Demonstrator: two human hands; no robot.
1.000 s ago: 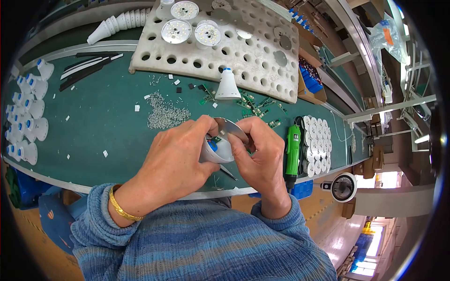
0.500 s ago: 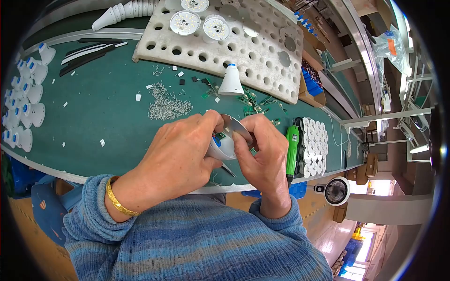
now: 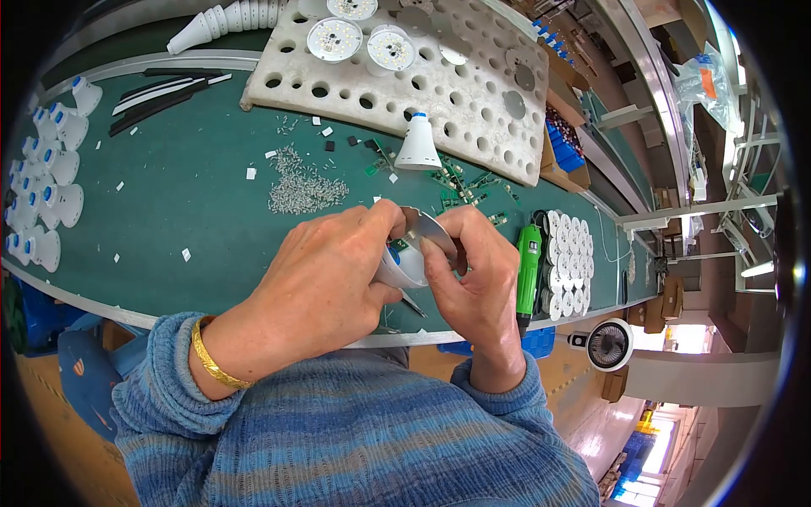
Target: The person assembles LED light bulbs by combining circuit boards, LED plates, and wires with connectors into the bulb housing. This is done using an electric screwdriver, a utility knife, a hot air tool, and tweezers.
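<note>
Over the near part of the bench, my left hand (image 3: 325,270) is closed round a white bulb housing (image 3: 395,272) tilted with its wide mouth up. Inside the mouth a bit of green circuit board and something blue show. My right hand (image 3: 480,275) pinches a round metal disc (image 3: 432,231) that stands on edge at that mouth; my left fingertips also reach its edge. The disc's other face is hidden. Just beyond my hands another white housing (image 3: 418,145) with a blue cap stands upright. A pointed metal tool (image 3: 413,306) lies partly under my hands.
Small screws (image 3: 300,186) lie in a pile, with green circuit boards (image 3: 460,182) nearby. A green electric screwdriver (image 3: 528,270) sits beside stacked white discs (image 3: 568,262) at right. Housings (image 3: 61,165) line the left edge. A holed foam board (image 3: 389,84) carries LED discs (image 3: 334,40).
My hands, the housing and the disc stay almost in place. The whole view shifts very slightly.
</note>
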